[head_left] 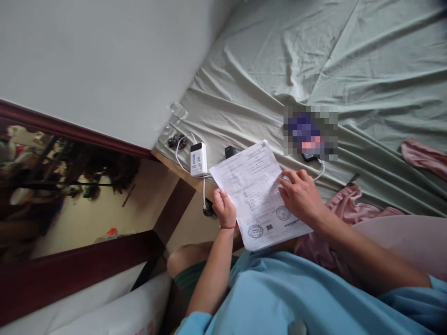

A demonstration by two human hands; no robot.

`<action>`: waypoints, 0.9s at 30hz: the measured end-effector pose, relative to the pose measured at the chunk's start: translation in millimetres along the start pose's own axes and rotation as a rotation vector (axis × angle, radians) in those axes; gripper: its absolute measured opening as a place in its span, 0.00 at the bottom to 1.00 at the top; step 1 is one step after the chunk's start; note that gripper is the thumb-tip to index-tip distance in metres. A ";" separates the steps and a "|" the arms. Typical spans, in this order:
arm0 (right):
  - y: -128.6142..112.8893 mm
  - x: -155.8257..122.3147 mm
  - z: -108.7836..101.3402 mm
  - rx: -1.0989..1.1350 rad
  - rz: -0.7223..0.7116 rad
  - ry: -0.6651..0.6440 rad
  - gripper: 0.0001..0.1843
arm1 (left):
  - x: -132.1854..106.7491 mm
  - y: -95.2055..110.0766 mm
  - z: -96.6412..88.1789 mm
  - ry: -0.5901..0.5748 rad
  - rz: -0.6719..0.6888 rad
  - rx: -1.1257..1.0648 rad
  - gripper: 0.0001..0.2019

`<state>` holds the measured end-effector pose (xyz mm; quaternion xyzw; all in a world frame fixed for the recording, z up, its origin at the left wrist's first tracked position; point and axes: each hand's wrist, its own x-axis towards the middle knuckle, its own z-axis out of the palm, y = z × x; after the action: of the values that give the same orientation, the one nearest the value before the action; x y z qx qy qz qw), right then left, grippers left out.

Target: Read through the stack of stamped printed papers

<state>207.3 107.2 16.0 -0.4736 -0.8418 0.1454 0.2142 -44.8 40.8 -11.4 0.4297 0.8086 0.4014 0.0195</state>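
Observation:
A printed sheet of paper (pixel 258 186), with text, a small square code and round stamps near its lower edge, is tilted in front of my body. My left hand (pixel 224 208) is closed on its left edge, the thumb lying on top. Across the right edge lies my right hand (pixel 302 193), fingers bent with their tips on the printed side; its thumb is hard to make out. Just beyond the paper's top left is a small black object (pixel 230 151). A white box-shaped charger or power bank (pixel 198 159) with a white cable stands left of the paper.
A wrinkled pale green sheet (pixel 251 83) covers the surface ahead. A blurred-out device (pixel 305 132) with a white cable lies beyond my right hand. Pink cloth (pixel 344 197) is at the right. Dark beads (pixel 177 141) and a clear container (pixel 178 111) sit by the wall.

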 end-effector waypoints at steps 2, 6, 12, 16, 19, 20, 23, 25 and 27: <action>0.1 -0.2 0.5 -0.010 0.000 0.008 0.10 | 0.2 -0.2 -0.2 -0.010 -0.007 0.002 0.14; -0.7 -0.2 -1.1 -0.010 0.003 0.007 0.09 | 0.3 -1.5 0.7 -0.008 -0.028 -0.008 0.14; -4.4 0.8 -7.9 -0.030 0.049 -0.090 0.12 | 0.1 -3.3 1.8 0.013 -0.031 -0.034 0.15; -5.8 1.2 -9.7 -0.039 0.059 -0.117 0.12 | 0.4 -4.8 1.3 0.024 -0.011 -0.045 0.14; -5.7 1.5 -9.1 -0.042 0.057 -0.121 0.12 | 0.3 -3.7 0.9 0.021 0.000 -0.050 0.14; -5.6 1.5 -8.8 -0.044 0.057 -0.122 0.12 | 0.2 -2.9 0.9 0.020 0.004 -0.048 0.14; -4.9 1.1 -7.9 -0.041 0.056 -0.116 0.12 | -0.2 0.2 1.0 0.020 0.027 -0.043 0.14; -4.1 0.7 -7.2 -0.030 0.057 -0.105 0.12 | -0.2 1.9 1.0 0.022 0.031 -0.051 0.14; -2.9 0.7 -6.5 -0.005 0.055 -0.092 0.12 | 0.2 3.3 0.3 0.027 0.020 -0.069 0.14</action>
<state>208.1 106.7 23.1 -0.4900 -0.8377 0.1709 0.1701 -42.6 42.1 -9.3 0.4315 0.7900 0.4352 0.0195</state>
